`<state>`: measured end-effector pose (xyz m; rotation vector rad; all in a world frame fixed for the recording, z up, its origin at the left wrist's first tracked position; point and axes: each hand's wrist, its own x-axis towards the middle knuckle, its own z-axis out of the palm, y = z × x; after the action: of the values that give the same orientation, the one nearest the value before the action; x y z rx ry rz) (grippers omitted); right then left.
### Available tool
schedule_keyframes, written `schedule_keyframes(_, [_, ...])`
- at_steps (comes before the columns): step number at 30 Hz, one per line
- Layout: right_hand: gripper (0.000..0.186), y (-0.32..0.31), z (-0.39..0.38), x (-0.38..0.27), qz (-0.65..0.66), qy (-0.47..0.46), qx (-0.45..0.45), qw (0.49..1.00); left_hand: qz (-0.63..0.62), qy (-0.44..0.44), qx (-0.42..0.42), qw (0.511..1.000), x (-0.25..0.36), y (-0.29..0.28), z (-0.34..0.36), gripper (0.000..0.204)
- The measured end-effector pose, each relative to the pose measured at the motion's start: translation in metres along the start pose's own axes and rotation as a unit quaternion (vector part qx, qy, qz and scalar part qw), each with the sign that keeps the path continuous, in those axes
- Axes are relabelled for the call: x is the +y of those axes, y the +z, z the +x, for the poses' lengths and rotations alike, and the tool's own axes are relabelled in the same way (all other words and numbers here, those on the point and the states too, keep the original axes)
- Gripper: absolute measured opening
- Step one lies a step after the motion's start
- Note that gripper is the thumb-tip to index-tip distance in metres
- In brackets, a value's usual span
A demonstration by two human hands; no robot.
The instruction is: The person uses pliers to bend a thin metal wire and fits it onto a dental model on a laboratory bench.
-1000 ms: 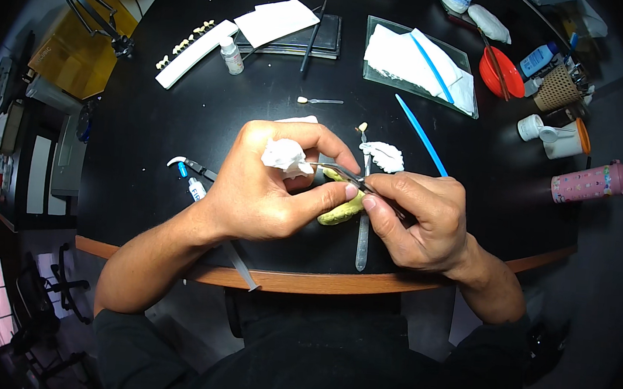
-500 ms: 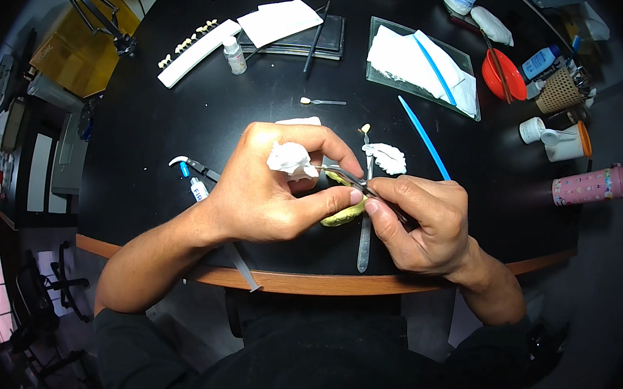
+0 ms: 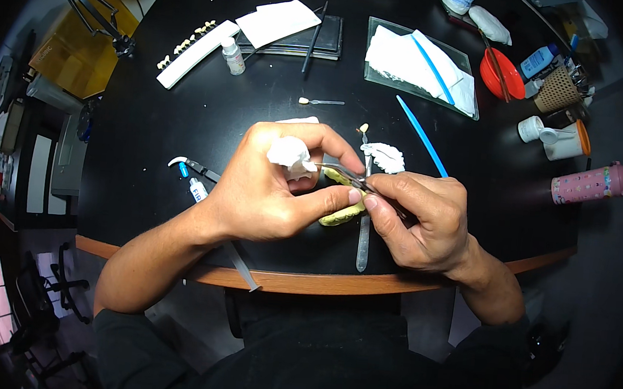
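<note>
Left hand (image 3: 271, 195) is pinching a yellowish mould (image 3: 343, 210) and white wad (image 3: 290, 156) near the surface's (image 3: 182, 146) front edge; fingers are covering most of the mould. Right hand (image 3: 420, 222) is gripping thin metal tweezers (image 3: 343, 172), tips hard to make out.
</note>
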<state>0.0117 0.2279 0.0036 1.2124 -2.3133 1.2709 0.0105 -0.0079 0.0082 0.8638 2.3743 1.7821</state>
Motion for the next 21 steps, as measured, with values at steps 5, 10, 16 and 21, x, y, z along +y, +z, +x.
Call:
schedule_keyframes(5, [0.007,-0.005,0.000,-0.005,0.007,0.093,0.041,0.995,-0.182,-0.098,0.010,0.978,-0.001,-0.005,0.000,0.036])
schedule_keyframes(10, [0.006,-0.008,-0.003,0.008,0.037,0.144,0.078,0.986,0.058,-0.101,-0.018,0.993,0.019,-0.030,0.003,0.044])
schedule_keyframes(16, [0.009,-0.010,0.000,0.008,0.079,0.176,0.047,0.980,0.422,-0.034,0.048,0.905,-0.003,-0.046,-0.002,0.023])
schedule_keyframes(21, [0.016,-0.013,-0.005,0.007,0.069,0.158,0.032,0.985,0.504,-0.048,0.028,0.862,-0.005,-0.038,-0.003,0.035])
